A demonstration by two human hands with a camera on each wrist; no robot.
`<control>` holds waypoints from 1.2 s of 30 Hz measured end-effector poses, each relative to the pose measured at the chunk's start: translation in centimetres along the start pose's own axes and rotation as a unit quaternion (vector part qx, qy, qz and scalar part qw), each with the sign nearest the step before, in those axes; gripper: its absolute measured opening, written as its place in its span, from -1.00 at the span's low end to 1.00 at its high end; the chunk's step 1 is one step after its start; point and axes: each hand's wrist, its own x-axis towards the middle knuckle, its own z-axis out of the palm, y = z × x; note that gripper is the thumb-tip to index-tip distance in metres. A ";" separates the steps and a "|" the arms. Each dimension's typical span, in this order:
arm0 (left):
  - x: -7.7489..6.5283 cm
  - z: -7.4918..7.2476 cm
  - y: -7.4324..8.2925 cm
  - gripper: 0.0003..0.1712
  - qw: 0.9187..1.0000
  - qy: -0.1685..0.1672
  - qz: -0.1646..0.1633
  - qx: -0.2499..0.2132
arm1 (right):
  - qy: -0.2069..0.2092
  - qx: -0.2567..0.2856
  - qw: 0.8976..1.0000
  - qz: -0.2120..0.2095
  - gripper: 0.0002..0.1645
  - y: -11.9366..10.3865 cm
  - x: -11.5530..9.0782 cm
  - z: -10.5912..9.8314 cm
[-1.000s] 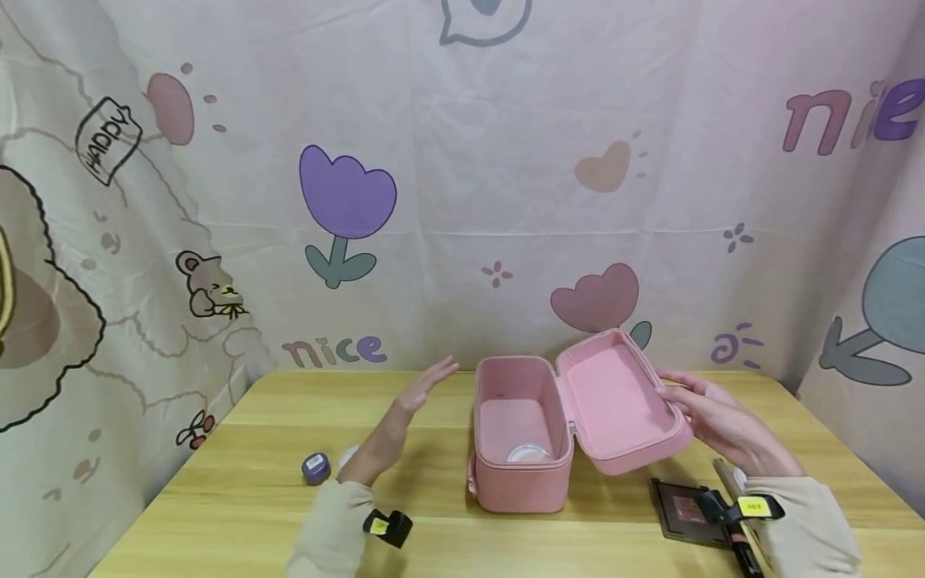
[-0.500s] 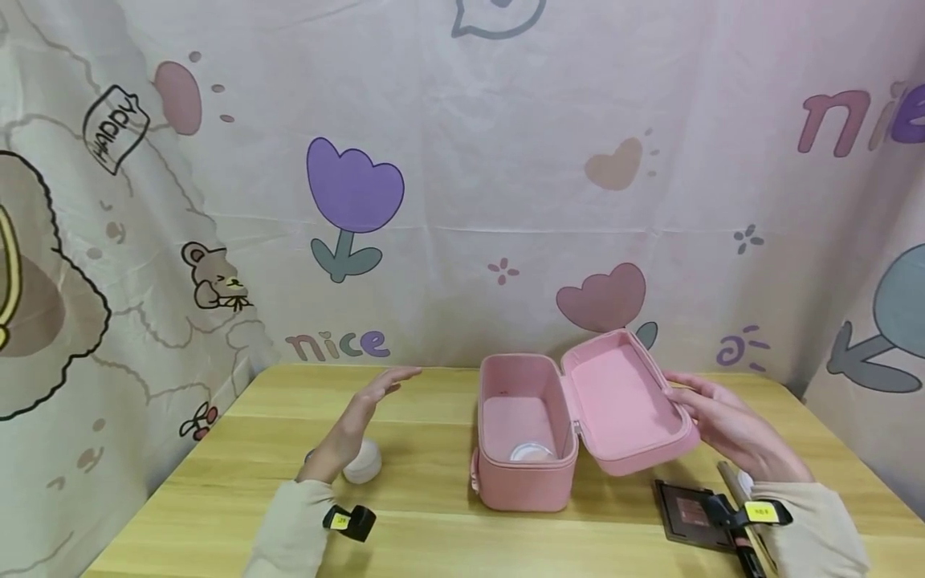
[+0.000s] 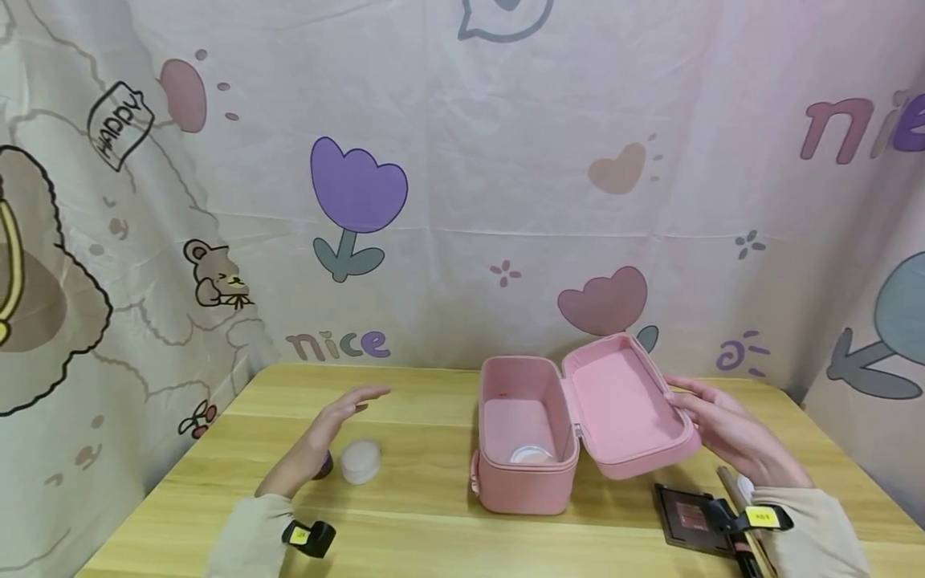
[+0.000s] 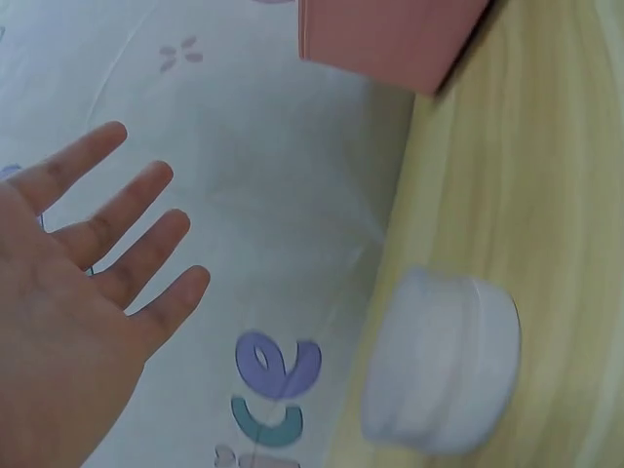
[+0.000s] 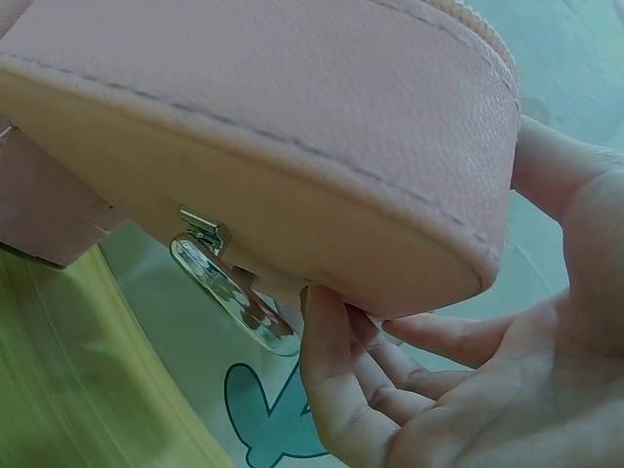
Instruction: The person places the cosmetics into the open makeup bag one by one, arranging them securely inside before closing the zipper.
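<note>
A pink zip case (image 3: 523, 491) stands on the table with its lid (image 3: 627, 405) tilted out to the right. My right hand (image 3: 733, 429) holds the lid's right edge, thumb at the rim and fingers under its outer face. On that face hangs a shiny metal handle (image 5: 234, 292). A round item with a clear rim (image 3: 531, 454) lies inside the case. My left hand (image 3: 314, 441) hovers left of the case, fingers extended, holding nothing. Beside it sits a white round jar (image 3: 360, 461), also seen as a blurred jar (image 4: 444, 361) in the left wrist view. A purple jar (image 3: 327, 466) is partly hidden behind that hand.
Under the right forearm lie a dark flat makeup palette (image 3: 690, 518), a black pen-like stick (image 3: 744, 554) and a thin tan stick (image 3: 728, 483). A small white round thing (image 3: 745, 486) is partly covered there. A printed cloth (image 3: 462, 305) hangs behind the wooden table (image 3: 426, 546).
My left hand has moved left and slightly down, away from the case, uncovering the white jar and covering part of the purple one. My right hand keeps hold of the lid.
</note>
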 end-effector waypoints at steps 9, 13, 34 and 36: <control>-1.8 -1.3 -0.4 -0.47 0.990 -0.048 -0.130 0.018 | -0.001 -0.002 1.000 0.005 -0.34 -0.1 0.0 0.0; -2.2 -1.5 -1.0 -0.45 0.981 -0.072 -0.178 -0.001 | 0.000 -0.007 1.000 0.007 -0.30 0.0 -0.1 0.0; -2.7 -2.0 -2.7 -0.29 0.969 -0.096 -0.216 -0.074 | -0.002 0.005 1.000 0.007 -0.34 -0.2 0.0 0.0; -2.8 -2.0 -2.9 -0.34 0.967 -0.102 -0.226 -0.063 | 0.000 0.004 1.000 0.008 -0.33 -0.2 0.0 0.0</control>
